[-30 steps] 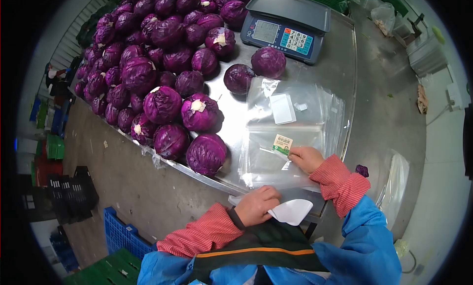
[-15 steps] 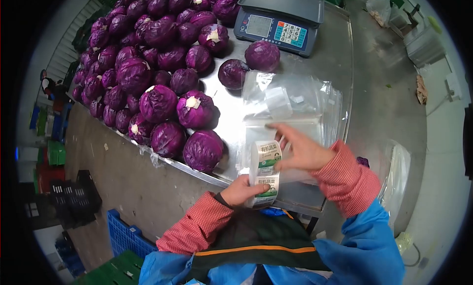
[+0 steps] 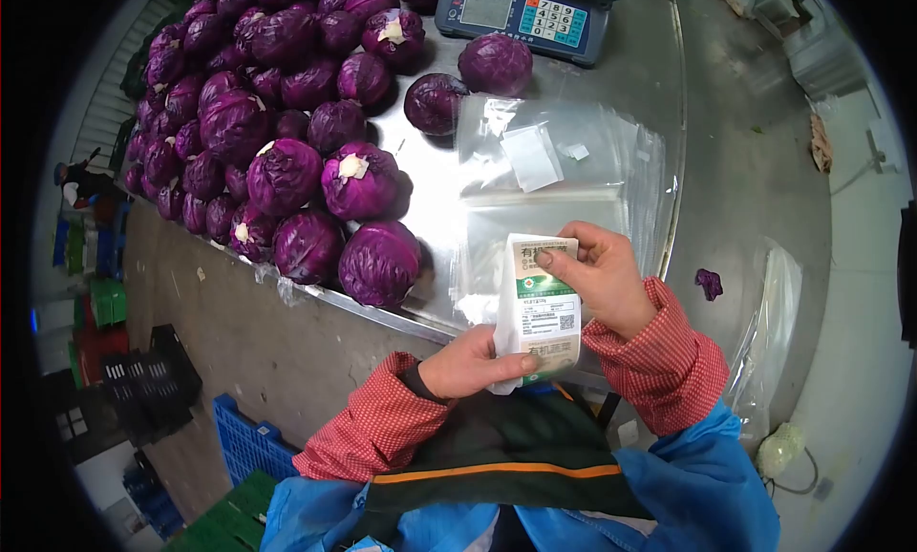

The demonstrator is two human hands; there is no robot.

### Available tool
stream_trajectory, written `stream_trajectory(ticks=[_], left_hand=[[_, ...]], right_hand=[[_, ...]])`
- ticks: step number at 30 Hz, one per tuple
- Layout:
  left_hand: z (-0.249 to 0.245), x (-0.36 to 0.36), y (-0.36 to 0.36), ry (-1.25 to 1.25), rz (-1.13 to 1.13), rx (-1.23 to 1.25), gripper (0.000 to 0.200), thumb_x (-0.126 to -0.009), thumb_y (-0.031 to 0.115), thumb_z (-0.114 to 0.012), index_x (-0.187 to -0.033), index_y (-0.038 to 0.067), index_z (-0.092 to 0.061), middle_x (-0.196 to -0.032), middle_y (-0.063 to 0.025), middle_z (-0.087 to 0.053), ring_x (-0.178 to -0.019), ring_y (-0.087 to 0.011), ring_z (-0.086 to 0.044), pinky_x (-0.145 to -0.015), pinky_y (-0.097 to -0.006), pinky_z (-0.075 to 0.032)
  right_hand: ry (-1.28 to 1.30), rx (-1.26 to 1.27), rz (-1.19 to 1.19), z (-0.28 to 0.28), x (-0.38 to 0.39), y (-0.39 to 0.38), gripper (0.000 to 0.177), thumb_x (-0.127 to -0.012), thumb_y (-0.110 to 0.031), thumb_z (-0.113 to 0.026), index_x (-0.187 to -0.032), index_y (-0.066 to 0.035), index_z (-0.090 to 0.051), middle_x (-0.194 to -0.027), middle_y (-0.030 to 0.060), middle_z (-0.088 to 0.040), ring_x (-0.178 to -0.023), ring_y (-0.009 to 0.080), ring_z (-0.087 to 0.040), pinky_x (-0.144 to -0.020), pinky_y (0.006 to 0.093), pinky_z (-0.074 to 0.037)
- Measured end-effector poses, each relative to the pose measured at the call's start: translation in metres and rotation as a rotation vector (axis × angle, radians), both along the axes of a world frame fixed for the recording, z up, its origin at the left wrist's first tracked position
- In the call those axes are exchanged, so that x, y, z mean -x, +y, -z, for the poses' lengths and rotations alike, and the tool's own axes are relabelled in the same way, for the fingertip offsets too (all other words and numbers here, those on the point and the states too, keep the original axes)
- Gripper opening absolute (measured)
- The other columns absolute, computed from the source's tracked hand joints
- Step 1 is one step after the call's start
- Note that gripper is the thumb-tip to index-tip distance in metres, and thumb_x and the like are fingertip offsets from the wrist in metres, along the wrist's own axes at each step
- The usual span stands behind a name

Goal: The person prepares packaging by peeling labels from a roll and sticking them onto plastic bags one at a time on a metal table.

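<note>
A roll of printed labels [image 3: 548,308], white, green and beige, is held over the table's near edge. My left hand [image 3: 475,363] grips its lower left side, thumb across the front. With thumb and fingers, my right hand [image 3: 602,270] pinches the label strip at the upper right. Beyond the roll lies a stack of clear plastic bags [image 3: 544,208], with a small white paper piece [image 3: 532,158] on top. Part of the strip is covered by my right thumb.
Many red cabbages [image 3: 287,175] are heaped on the left of the metal table [image 3: 435,180]. A digital scale [image 3: 525,15] stands at the back. To the right are a cabbage leaf scrap [image 3: 709,284] and a plastic wrap bundle [image 3: 772,332]. A blue pallet [image 3: 250,439] is at lower left.
My right hand has closed on the label strip, which now faces up with a full label showing. The roll has shifted slightly right, and the camera view has moved a little.
</note>
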State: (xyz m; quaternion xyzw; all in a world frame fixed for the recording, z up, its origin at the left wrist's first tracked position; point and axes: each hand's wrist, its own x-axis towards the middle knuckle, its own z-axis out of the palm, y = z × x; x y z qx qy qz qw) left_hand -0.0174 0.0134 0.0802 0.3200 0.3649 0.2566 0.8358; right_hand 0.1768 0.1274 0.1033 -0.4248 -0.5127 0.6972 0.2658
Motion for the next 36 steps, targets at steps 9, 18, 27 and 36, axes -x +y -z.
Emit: stream_trajectory(ticks=[9, 18, 27, 36], left_hand=[[-0.015, 0.005, 0.003, 0.084, -0.009, -0.099, 0.044, -0.096, 0.025, -0.066, -0.133, 0.002, -0.056, -0.121, -0.0054, -0.065, -0.107, -0.0121, -0.058, -0.093, -0.0289, -0.048], [-0.018, 0.007, 0.001, 0.100, -0.026, -0.158, 0.042, -0.095, 0.023, -0.067, -0.131, 0.002, -0.058, -0.117, -0.0051, -0.066, -0.104, -0.0114, -0.058, -0.092, -0.0283, -0.048], [-0.017, 0.011, -0.005, 0.119, -0.020, -0.152, 0.042, -0.095, 0.022, -0.067, -0.131, 0.002, -0.058, -0.115, -0.0042, -0.066, -0.100, -0.0104, -0.058, -0.086, -0.0274, -0.050], [-0.015, 0.010, -0.009, 0.081, -0.093, -0.155, 0.039, -0.095, 0.023, -0.069, -0.127, 0.004, -0.060, -0.103, -0.0018, -0.066, -0.079, -0.0068, -0.058, -0.066, -0.0225, -0.048]], right_hand=[[0.068, -0.013, 0.113, -0.013, 0.005, -0.011, 0.010, -0.092, -0.004, -0.069, -0.095, 0.003, -0.064, -0.084, 0.0059, -0.069, -0.074, 0.0077, -0.064, -0.064, 0.0220, -0.052], [0.105, -0.027, 0.162, -0.010, 0.005, -0.020, 0.010, -0.092, -0.006, -0.069, -0.096, 0.003, -0.064, -0.082, 0.0055, -0.069, -0.074, 0.0075, -0.064, -0.064, 0.0218, -0.053], [0.129, -0.024, 0.164, -0.009, 0.009, -0.024, 0.012, -0.093, -0.008, -0.069, -0.094, 0.002, -0.063, -0.082, 0.0056, -0.069, -0.073, 0.0075, -0.063, -0.063, 0.0220, -0.053], [0.121, 0.022, 0.181, -0.007, 0.013, -0.025, 0.014, -0.094, -0.011, -0.068, -0.094, 0.002, -0.063, -0.081, 0.0053, -0.069, -0.072, 0.0068, -0.063, -0.061, 0.0216, -0.051]])
